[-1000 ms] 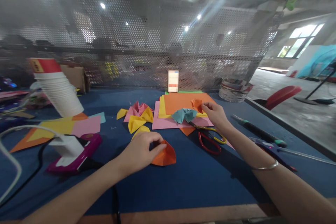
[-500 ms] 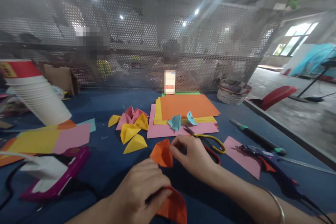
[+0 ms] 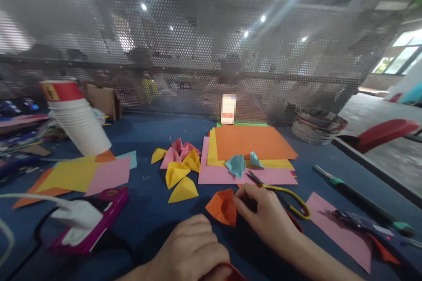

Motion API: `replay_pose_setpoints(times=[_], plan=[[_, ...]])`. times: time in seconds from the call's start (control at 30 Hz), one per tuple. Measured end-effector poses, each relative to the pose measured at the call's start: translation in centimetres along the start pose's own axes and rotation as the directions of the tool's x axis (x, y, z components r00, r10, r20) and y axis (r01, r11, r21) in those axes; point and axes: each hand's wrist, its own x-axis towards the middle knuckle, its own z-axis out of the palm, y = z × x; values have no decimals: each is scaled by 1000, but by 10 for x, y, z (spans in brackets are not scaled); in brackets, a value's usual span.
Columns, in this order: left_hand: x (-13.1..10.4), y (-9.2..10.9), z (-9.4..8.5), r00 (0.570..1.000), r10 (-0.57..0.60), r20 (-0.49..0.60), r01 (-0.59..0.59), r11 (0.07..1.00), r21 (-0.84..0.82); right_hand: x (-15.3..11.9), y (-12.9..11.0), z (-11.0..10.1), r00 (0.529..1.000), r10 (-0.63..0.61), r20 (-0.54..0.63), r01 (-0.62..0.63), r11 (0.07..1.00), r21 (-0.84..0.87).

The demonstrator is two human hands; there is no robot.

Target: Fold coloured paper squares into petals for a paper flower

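My right hand (image 3: 265,210) has its thumb and forefinger closed on the right edge of an orange folded paper piece (image 3: 221,207). Nearer to me, my left hand (image 3: 191,250) is closed on a second, red-orange paper piece (image 3: 227,273), mostly hidden by the fingers and the frame's bottom edge. Beyond them lie several yellow folded pieces (image 3: 183,189) and some pink folded pieces (image 3: 171,158). Two light-blue folded pieces (image 3: 236,165) rest on the paper stack. Scissors (image 3: 292,197) with yellow and red handles lie partly behind my right hand.
Coloured paper sheets (image 3: 253,142) are stacked at the back. On the right are a glue gun (image 3: 365,224), a pink sheet (image 3: 336,224) and a long dark tool (image 3: 359,202). Stacked paper cups (image 3: 81,123), loose sheets (image 3: 72,175) and a purple power strip (image 3: 114,210) occupy the left.
The view has swung left, so everything sits further right. My left hand has drawn lower, with its paper piece now mostly out of frame. The right hand stays at the orange piece.
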Motion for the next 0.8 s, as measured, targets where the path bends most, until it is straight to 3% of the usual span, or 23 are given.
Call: replay_pose_setpoints(times=[0.23, 0.8], plan=[[9, 7, -12, 986, -108, 124, 103, 994, 48, 0, 0, -1, 1000, 4, 14, -4, 999, -33], [11, 6, -14, 983, -137, 122, 130, 990, 60, 2, 1, 1, 1000, -11, 26, 12, 998, -54]])
